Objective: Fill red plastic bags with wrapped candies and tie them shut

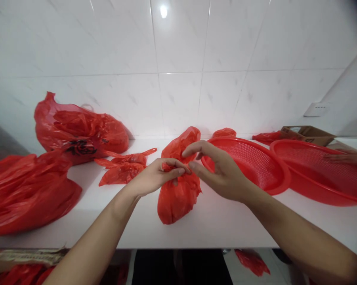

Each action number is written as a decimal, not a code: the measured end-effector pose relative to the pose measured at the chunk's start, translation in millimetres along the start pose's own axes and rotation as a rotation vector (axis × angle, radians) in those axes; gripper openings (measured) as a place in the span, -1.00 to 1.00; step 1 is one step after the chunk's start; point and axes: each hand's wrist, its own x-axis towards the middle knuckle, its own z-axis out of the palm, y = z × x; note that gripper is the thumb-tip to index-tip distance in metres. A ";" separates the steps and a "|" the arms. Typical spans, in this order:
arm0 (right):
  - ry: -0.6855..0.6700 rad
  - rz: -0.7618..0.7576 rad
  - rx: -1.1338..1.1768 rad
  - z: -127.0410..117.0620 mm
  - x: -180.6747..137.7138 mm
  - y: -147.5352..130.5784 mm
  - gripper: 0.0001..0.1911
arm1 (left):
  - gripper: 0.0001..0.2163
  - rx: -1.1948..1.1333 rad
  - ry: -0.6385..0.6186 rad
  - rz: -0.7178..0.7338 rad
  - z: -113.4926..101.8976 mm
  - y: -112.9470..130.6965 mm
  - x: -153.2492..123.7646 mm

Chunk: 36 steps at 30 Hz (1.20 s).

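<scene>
A small red plastic bag (176,200) stands filled on the white counter (214,225) in front of me. My left hand (157,176) pinches the bag's gathered neck, fingers closed on the plastic. My right hand (218,170) is at the same neck from the right, its thumb and forefinger curled on the plastic and the other fingers arched above. The bag's upper flap (181,144) sticks up behind my hands.
Two large red bags (77,126) (23,194) lie at the left, smaller flat red bags (123,166) beside them. Two red mesh baskets (281,180) (323,196) sit at the right. A cardboard box (307,134) stands by the tiled wall. Another person's hand (346,158) rests over the far basket.
</scene>
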 end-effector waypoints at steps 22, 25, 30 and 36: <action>0.013 0.246 -0.086 32.8 -57.1 64.7 -0.71 | -0.78 0.558 0.390 0.173 28.0 -68.0 -38.8; 0.134 0.353 -0.089 38.2 -94.8 88.2 -0.71 | -0.79 0.490 0.546 0.040 19.7 -101.7 -67.7; 0.246 0.578 -0.008 52.3 -133.8 126.7 -0.69 | -0.77 0.391 0.649 -0.135 34.9 -132.3 -90.9; 0.432 0.572 -0.182 91.1 -119.1 124.9 -0.62 | -0.76 0.330 0.797 -0.021 73.8 -140.0 -54.9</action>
